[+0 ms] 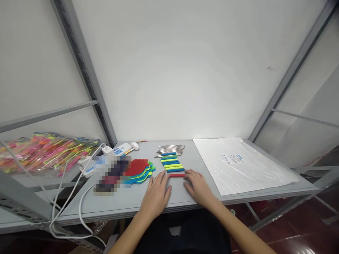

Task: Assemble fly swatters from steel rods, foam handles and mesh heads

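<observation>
My left hand [156,194] lies on the table with its fingers stretched out, the fingertips near the left end of a red stick-like handle [177,175]. Across from it, my right hand [199,187] rests with extended fingers at the stick's right end. Neither hand visibly grips anything. Just beyond, several blue, green and yellow handles [172,163] lie side by side in a row. Behind them is a bunch of thin metal rods [172,150]. Left of my left hand sits a stack of red, yellow, green and blue mesh fly swatter heads [136,167].
A white plastic-wrapped sheet [246,169] covers the right of the grey table [122,204]. Power strips [122,149] and white cables [61,197] are at the left, beside a blurred patch. Bagged colourful items [47,151] fill the left shelf. Metal posts [90,70] frame the table.
</observation>
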A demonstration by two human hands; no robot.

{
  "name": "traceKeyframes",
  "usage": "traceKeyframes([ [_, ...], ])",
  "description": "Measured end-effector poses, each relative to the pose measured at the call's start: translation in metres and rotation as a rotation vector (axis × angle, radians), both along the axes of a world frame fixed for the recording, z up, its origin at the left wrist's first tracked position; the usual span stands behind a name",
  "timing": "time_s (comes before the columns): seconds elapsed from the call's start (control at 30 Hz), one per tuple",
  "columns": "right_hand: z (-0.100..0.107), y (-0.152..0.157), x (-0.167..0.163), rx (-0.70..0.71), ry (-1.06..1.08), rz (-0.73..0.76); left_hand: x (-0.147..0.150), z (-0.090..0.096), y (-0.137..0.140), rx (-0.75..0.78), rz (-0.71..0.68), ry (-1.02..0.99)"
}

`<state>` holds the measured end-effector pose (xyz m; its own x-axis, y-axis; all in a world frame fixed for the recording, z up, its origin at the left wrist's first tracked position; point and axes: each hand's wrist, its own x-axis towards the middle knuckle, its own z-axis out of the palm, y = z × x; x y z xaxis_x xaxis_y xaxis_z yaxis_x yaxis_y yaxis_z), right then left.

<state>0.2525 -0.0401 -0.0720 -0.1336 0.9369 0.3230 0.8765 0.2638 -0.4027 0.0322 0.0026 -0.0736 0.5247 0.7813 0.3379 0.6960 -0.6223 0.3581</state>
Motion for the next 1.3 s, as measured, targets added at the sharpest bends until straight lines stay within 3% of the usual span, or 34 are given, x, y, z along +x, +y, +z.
traceKeyframes([
  [0.37,0.003,0.007,-0.012,0.004,0.261,0.188,-0.002,0.007,-0.005,-0.117,-0.022,-0.348],
  [0.67,0.024,0.023,-0.047,-0.134,0.509,0.364,0.018,0.025,0.002,-0.358,0.110,-0.978],
  [0.77,0.037,0.040,-0.056,-0.148,0.476,0.414,0.030,0.034,0.012,-0.387,0.144,-1.148],
  [0.93,0.056,0.099,-0.031,-0.122,0.247,0.361,0.039,0.040,0.032,-0.379,0.204,-1.327],
  [1.07,0.055,0.174,-0.003,-0.094,0.188,0.222,0.045,0.030,0.032,-0.546,0.190,-1.367],
  [1.17,0.049,0.228,-0.001,-0.101,0.135,0.173,0.051,0.019,0.026,-0.671,0.143,-1.180],
  [1.3,0.043,0.274,-0.022,-0.144,0.027,0.225,0.054,0.005,0.025,-0.596,0.049,-0.894],
])
